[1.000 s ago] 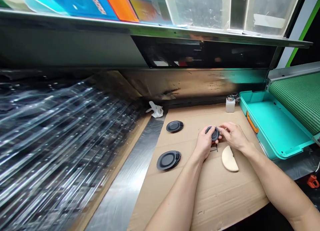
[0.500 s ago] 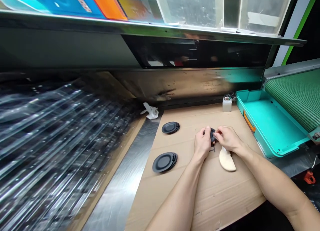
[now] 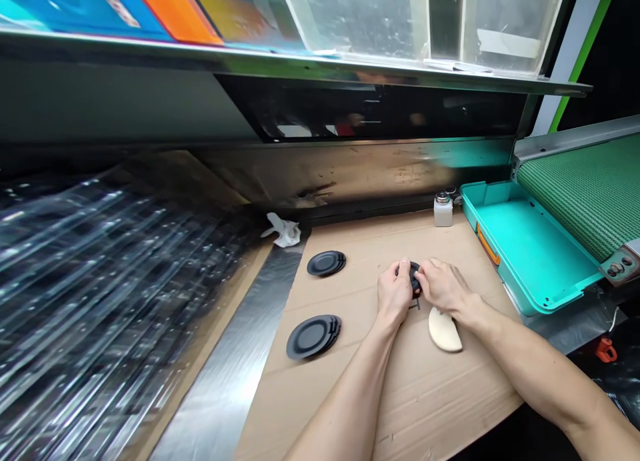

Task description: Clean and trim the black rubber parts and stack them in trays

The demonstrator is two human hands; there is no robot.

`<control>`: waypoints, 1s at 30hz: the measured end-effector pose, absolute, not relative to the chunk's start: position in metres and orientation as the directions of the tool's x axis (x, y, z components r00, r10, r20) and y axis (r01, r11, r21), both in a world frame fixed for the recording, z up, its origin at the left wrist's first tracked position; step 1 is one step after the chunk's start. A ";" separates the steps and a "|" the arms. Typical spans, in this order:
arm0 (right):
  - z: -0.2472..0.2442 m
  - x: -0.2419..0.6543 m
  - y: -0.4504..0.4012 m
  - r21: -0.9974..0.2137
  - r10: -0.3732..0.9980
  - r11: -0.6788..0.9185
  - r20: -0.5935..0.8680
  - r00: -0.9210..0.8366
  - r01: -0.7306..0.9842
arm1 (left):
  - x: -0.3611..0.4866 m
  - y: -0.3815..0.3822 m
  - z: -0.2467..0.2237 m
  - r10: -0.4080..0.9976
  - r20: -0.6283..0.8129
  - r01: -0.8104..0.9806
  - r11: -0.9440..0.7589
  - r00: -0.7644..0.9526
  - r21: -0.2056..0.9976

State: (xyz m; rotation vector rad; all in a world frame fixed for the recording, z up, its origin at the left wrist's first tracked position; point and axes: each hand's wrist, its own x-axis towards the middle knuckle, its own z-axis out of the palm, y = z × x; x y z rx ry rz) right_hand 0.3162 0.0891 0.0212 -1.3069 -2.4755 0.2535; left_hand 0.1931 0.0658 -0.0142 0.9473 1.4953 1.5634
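Observation:
Between my two hands, above the cardboard sheet (image 3: 350, 408), is a small black round part (image 3: 415, 278) that looks like a shallow disc, tilted and partly covered by fingers. My left hand (image 3: 395, 293) is closed round its left side, thumb on top. The bent fingers of my right hand (image 3: 444, 286) pinch at its right edge; whether they also hold something small is hidden. Just below the right hand lies a cream half-round pad (image 3: 444, 332). To the left rest two overlapping groups of black discs, a farther group (image 3: 325, 264) and a nearer group (image 3: 313, 336).
A turquoise tray (image 3: 537, 304) stands at right beside a green conveyor belt (image 3: 590, 181). A small white bottle (image 3: 443, 211) is at the back. Crumpled white tissue (image 3: 284, 231) lies on the metal strip. Clear plastic trays (image 3: 100, 301) fill the left, and a metal shelf (image 3: 320, 68) overhangs.
The view has shifted slightly, so everything appears farther left. My right hand has turned a little over the disc, its fingers still at the edge. My left hand keeps its hold.

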 end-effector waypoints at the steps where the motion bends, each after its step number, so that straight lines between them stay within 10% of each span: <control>1: 0.021 0.317 0.090 -0.308 0.828 0.561 0.208 -0.521 0.768 | 0.193 0.066 -0.014 0.902 0.005 -0.031 -0.020 -0.432 0.999; 16: 0.012 0.322 0.097 -0.404 0.798 0.602 0.280 -0.534 0.688 | 0.190 0.066 -0.013 0.923 0.013 0.037 0.002 -0.385 0.999; 30: 0.011 0.335 0.114 -0.686 0.872 0.484 0.426 -0.240 0.543 | 0.171 0.067 0.007 0.953 -0.247 -0.614 0.090 -0.175 0.784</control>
